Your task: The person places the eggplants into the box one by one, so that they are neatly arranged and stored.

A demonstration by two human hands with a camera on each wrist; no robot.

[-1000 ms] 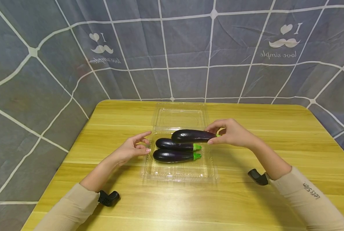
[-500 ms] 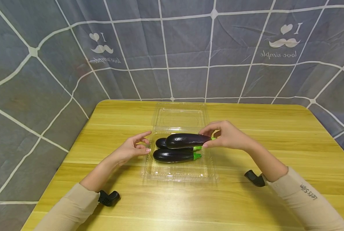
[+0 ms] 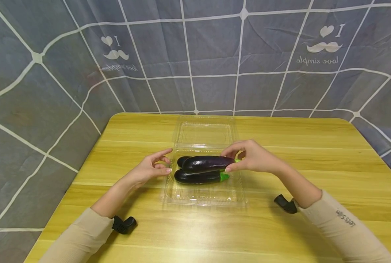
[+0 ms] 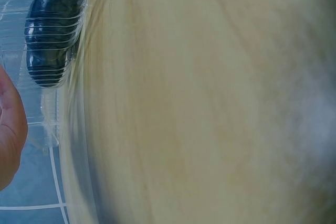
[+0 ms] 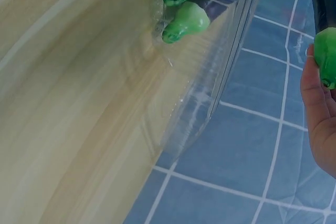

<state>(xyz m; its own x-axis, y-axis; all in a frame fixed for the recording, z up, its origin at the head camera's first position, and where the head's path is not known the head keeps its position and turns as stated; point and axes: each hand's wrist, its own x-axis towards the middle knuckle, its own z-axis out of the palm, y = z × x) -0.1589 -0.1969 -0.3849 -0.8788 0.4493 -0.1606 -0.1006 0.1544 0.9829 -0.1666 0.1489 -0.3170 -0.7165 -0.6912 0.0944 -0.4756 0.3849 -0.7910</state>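
Near its green stem end, my right hand [image 3: 249, 157] pinches a glossy dark purple eggplant [image 3: 206, 164]. That eggplant is level over two others in the base of a clear plastic clamshell container [image 3: 202, 201]. The front eggplant [image 3: 195, 178] shows most of its length; the back eggplant [image 3: 181, 160] is mostly covered by the held one. In the right wrist view the held eggplant's green cap [image 5: 326, 51] stands apart from the container. My left hand [image 3: 150, 166] is at the container's left wall, index finger extended and fingertips right at the rim, with no eggplant in it.
The container's lid [image 3: 204, 133] lies folded back, away from me, on the wood-grain table [image 3: 142, 223]. A grey curtain [image 3: 211, 47] with white lines hangs behind and beside the table. A black wrist camera [image 3: 124, 224] sits under the left sleeve's cuff.
My right hand has carried the held eggplant left, down and toward me, so it now covers more of the back eggplant. The left hand has stayed at the container's left wall.
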